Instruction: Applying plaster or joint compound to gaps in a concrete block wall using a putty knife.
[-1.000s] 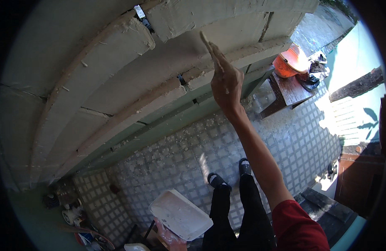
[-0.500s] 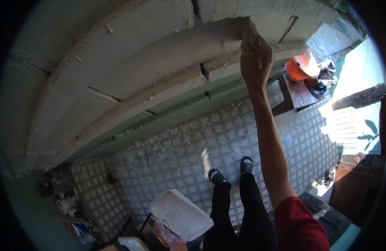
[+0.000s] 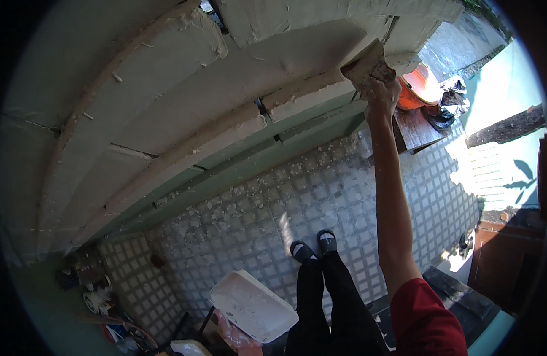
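Observation:
My right hand [image 3: 382, 96], smeared with pale paste, is closed round a putty knife [image 3: 363, 60] at the end of my raised, outstretched arm. Its broad blade is turned partly to view, with paste on it, and overlaps the edge of a curved, stepped plaster moulding [image 3: 303, 50]. Whether the blade touches the moulding I cannot tell. Down at the lower edge, my left hand [image 3: 231, 332] grips the side of a white rectangular tray [image 3: 253, 305] coated with whitish residue. The tray partly hides its fingers.
Gaps and rough joints mark the moulding sections. Below, white crumbs litter a tiled floor [image 3: 244, 207]. An orange basin [image 3: 417, 89] and black plastic bags [image 3: 444, 110] rest on a wooden table [image 3: 417, 130] at right. Assorted clutter [image 3: 101, 296] stands at lower left; a dark bench [image 3: 457, 293] is at lower right.
My right hand has moved right and slightly down with the putty knife, and the blade's flat face has turned into view. My feet have come closer together. The tray stays in my left hand.

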Demonstrator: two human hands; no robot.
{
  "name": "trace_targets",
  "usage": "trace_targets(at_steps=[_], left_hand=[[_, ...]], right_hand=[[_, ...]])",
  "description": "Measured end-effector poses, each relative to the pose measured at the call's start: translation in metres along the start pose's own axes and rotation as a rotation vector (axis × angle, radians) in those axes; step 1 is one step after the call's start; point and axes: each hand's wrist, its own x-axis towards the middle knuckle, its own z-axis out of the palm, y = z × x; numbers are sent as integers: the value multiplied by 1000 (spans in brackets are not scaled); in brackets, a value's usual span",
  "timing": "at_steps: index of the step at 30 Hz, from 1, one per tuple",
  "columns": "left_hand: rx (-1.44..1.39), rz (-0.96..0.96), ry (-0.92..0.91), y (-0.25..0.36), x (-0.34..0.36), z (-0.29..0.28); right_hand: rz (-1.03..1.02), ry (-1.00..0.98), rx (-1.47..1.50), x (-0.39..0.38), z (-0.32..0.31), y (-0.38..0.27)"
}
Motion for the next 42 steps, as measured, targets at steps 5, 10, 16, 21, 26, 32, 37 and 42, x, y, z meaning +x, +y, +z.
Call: trace_targets(at_steps=[5, 10, 16, 21, 26, 32, 37, 42], left_hand=[[200, 100, -59, -14, -14, 0], [92, 51, -18, -8, -26, 36], [-176, -57, 56, -14, -36, 44], [-207, -57, 35, -17, -45, 54], [-136, 26, -2, -28, -54, 48], [-261, -22, 124, -26, -68, 77], [-187, 14, 35, -23, -63, 66], [-380, -51, 138, -14, -65, 69]], right_hand=[[4, -60, -7, 14, -1, 5], [-218, -94, -409, -12, 46, -24], [-407, -274, -579, -78, 114, -60], [-471, -380, -606, -76, 100, -52], [-389, 52, -553, -5, 35, -34], [-524, 70, -601, -9, 46, -18], [-419, -338, -600, -101, 108, -34], [-420, -158, -549, -76, 67, -29]])
